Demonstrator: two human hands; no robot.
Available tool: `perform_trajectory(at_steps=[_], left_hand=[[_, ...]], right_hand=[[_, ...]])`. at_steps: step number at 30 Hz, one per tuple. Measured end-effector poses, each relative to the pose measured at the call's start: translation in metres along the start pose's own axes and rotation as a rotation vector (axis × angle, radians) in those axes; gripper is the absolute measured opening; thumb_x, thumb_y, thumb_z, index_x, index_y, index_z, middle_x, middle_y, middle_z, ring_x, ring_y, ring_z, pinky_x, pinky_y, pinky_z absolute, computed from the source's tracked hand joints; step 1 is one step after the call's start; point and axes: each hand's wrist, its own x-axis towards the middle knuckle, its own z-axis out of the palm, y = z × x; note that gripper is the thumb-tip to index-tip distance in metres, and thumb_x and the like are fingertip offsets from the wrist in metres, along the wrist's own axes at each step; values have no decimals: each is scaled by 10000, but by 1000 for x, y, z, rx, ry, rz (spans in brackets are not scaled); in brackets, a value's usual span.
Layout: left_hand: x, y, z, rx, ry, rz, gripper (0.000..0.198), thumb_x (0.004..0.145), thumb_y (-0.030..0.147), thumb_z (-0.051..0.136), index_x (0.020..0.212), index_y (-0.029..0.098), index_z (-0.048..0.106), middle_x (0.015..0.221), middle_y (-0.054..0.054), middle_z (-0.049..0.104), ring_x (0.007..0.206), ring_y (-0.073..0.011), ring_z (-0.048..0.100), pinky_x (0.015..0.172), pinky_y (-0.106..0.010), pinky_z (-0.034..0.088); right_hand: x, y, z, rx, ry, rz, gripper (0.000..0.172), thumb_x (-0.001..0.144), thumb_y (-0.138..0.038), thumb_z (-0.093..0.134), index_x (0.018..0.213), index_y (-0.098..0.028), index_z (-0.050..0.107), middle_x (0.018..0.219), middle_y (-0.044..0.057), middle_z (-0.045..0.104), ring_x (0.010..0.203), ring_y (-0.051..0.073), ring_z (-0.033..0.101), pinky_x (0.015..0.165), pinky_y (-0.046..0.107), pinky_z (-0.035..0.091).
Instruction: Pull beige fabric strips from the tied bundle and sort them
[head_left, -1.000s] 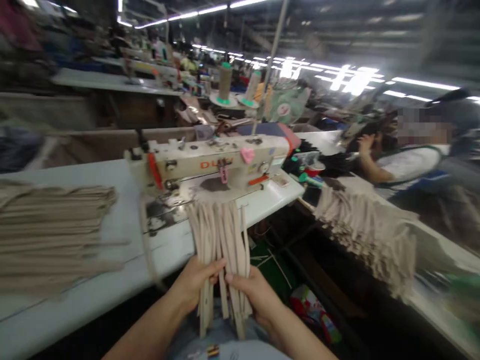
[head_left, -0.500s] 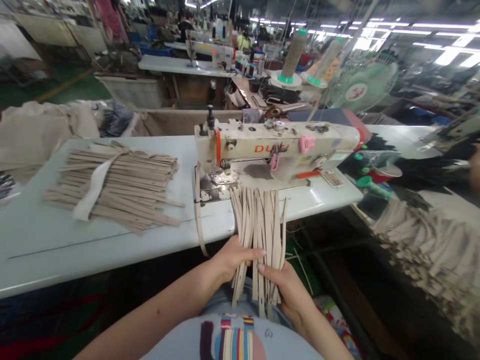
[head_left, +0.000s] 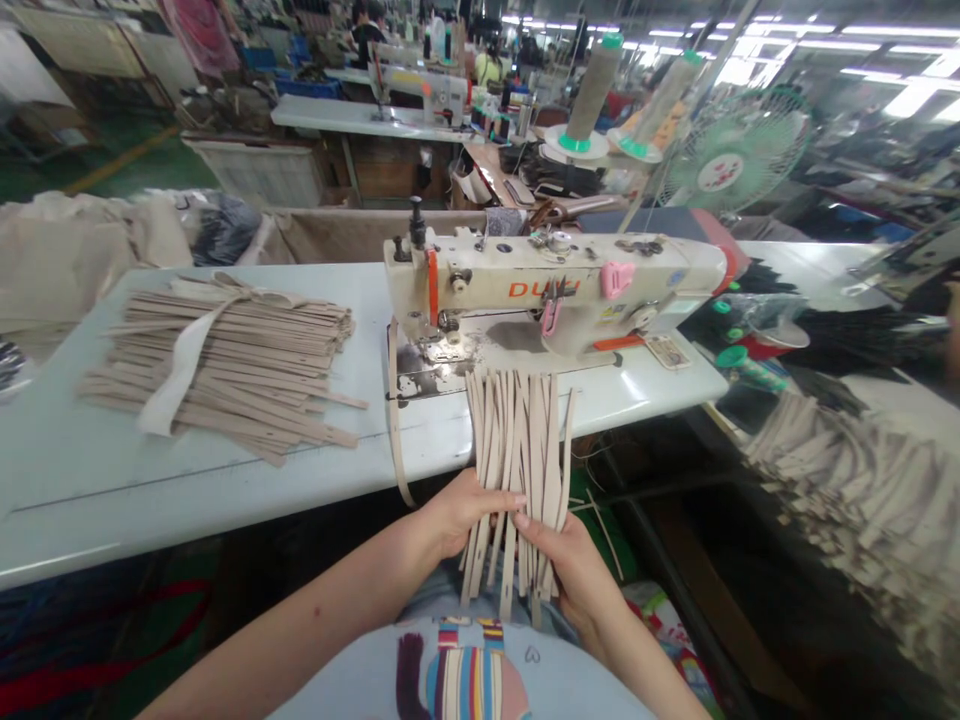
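Observation:
A fanned bunch of beige strips (head_left: 517, 430) hangs between my two hands, its far ends over the front edge of the sewing table. My left hand (head_left: 469, 510) grips the bunch from the left, thumb laid across the front. On the other side my right hand (head_left: 566, 555) is closed round the same strips, its thumb close to the left one. Most of the fingers are hidden behind the strips. Just beyond stands a sewing machine (head_left: 555, 285) with a pink clip on it. A single strip (head_left: 396, 430) droops over the table edge below the needle area.
A large pile of similar strips (head_left: 247, 370), tied with a white band (head_left: 180, 375), lies on the table (head_left: 90, 510) at left. More beige pieces (head_left: 862, 500) hang at right. Thread cones (head_left: 596, 90) and a green fan (head_left: 739, 150) stand behind the machine.
Both hands keep their hold on the strips, and the lower ends of the bunch have shifted slightly. The view has tilted a little.

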Motion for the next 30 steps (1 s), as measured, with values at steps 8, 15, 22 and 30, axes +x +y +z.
perform_trajectory(at_steps=[8,15,22,30], left_hand=[[2,2,0,-77,83,-106,278,606,226,739,839,91,669,722,-97,651,630,-240,613,538,-410,568],[2,1,0,-88,105,-79,281,617,231,771,840,88,676,666,-58,616,542,-129,527,513,-246,467],[4,-2,1,3,101,28,425,531,294,925,814,64,708,726,-71,647,588,-104,521,523,-207,396],[4,-1,4,6,113,16,427,506,307,929,775,79,689,632,-44,619,530,-126,509,504,-261,446]], right_hand=[[1,1,-8,-29,18,38,446,558,-340,947,898,-134,744,713,47,723,536,137,596,534,253,491],[1,-2,-4,-4,-5,45,441,564,-322,941,918,-127,763,787,75,753,616,149,635,596,249,520],[0,-1,-9,-63,-4,32,490,620,-334,910,1040,-132,758,861,101,775,792,268,721,737,358,561],[0,0,-8,-78,29,-41,566,562,-358,949,1045,-152,738,906,92,777,925,288,709,866,407,549]])
